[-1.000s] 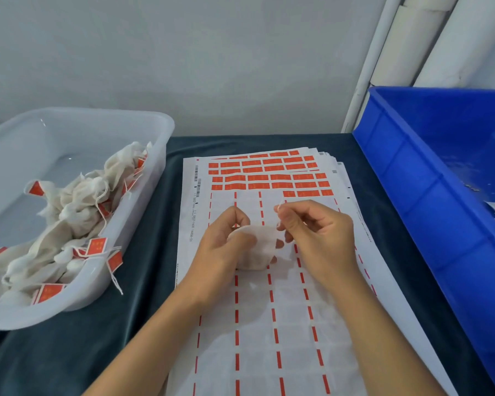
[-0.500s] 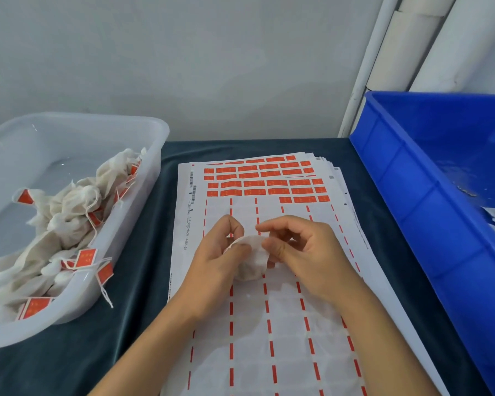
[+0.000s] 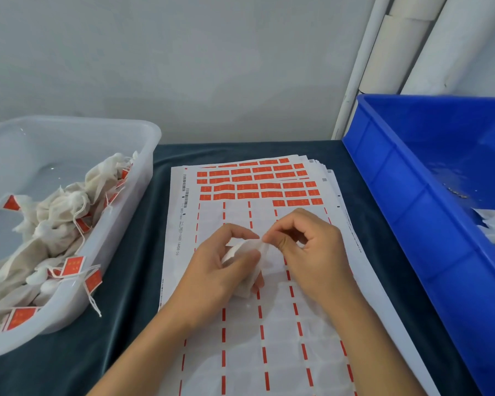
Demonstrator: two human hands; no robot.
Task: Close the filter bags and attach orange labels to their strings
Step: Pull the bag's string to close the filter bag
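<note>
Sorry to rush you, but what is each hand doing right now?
Left hand: holds the filter bag.
Right hand: pinches the bag's top edge.

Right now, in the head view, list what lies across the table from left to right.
Clear tub of labelled filter bags → label sheets → left hand → filter bag it holds → right hand → blue crate.

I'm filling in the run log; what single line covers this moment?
step: closing filter bag | left hand: grips bag | right hand: pinches bag top | over label sheet | label: not yet attached
</note>
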